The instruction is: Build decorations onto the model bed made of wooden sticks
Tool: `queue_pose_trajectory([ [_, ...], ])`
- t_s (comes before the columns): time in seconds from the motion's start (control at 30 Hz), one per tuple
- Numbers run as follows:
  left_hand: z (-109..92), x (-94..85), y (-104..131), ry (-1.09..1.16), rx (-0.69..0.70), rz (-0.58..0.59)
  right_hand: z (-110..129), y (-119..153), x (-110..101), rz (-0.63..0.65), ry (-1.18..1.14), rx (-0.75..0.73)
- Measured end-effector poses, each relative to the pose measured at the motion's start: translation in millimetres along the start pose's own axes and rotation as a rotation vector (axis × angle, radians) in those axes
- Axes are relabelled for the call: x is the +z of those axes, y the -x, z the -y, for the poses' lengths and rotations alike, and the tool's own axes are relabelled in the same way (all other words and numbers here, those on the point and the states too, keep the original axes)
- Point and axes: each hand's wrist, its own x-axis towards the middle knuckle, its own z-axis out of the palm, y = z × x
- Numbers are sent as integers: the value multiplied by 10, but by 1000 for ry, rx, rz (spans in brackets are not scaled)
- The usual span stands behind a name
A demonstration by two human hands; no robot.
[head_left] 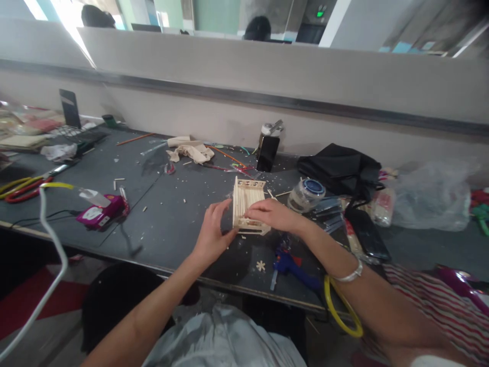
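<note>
A small pale model built of thin wooden sticks [250, 196] lies on the dark tabletop, with a slatted floor, a raised left side and little railings at both ends. My left hand [214, 229] curves around its near left corner, thumb at the front edge and fingers along the left side. Over the model's right part reaches my right hand [269, 214], its fingers bent together down at the slats near the front railing. Whatever those fingertips pinch is hidden. Just in front lies a small star-shaped piece of sticks [260, 266], beside a blue glue gun [294, 267].
A lidded jar [306, 194] and a black bag [340, 168] stand to the right; a phone [268, 153] leans at the back. Leftward are a purple power strip [100, 211] and scissors [28, 188]. A yellow cord loop [344, 311] hangs by my right forearm. Scraps litter the table.
</note>
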Motion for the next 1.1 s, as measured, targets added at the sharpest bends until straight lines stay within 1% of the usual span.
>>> queue_pose_trajectory([
  [0.03,20,49,48,42,-63,-35,-13,-33,-11,19,-16,10],
  [0.1,38,137,105,135,-156,-51,-45,-100,-34,75,-47,20],
  [0.23,41,254,105,308,-254,-56,-99,-219,-113,207,-92,4],
  [0.37,101,327,84,438,-345,-73,-121,-303,-185,290,-115,-22],
  [0.5,160,345,86,476,-344,-44,-140,-361,-171,319,-131,-18],
  [0.73,149,295,57,456,-263,-22,-154,-361,-134,332,-161,-10],
  [0.9,160,320,65,505,-324,-23,-120,-300,-161,334,-191,-4],
  [1.1,121,306,54,531,-353,-1,-46,-183,-193,308,-162,-8],
])
